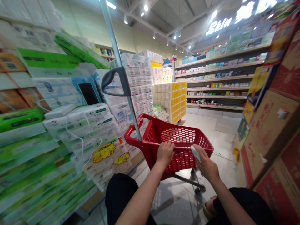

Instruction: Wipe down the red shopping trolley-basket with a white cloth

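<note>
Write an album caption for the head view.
Left hand and right hand on the rim of a red basket beside stacked tissue packs.

The fingertips of the left hand (165, 153) curl out of sight over the rim of the red basket (180, 137), the right hand (207, 167) covers most of a pale thing (195, 152) there — too hidden to identify — and the handle pole (112, 34) is cut off by the top edge.

Tiled floor (225, 131), stacked tissue packs (47, 131), stocked wall shelves (217, 78), ceiling spotlights (146, 7) overhead.
</note>
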Action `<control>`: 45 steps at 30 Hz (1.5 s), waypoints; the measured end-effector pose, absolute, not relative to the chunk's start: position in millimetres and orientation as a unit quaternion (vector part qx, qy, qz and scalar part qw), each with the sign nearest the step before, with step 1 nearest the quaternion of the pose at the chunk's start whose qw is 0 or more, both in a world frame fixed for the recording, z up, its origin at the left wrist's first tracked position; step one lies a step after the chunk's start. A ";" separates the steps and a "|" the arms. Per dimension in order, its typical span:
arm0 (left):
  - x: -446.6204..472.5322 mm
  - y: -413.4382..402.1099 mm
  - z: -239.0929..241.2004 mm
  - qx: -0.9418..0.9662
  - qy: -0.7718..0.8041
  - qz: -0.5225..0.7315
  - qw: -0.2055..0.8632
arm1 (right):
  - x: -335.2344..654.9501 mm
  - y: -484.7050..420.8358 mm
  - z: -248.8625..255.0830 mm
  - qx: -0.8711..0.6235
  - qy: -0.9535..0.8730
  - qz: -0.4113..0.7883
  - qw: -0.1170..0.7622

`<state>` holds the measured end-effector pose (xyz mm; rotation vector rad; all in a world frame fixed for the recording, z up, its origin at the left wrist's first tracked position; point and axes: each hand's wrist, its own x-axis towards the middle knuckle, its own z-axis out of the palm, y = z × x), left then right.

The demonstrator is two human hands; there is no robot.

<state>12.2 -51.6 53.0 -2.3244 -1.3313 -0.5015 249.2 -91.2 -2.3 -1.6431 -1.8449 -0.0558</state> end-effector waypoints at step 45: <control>-4.6 -51.0 85.6 -0.790 -0.525 -0.202 0.242 | 149.6 -75.0 41.1 -0.551 -0.772 0.053 0.312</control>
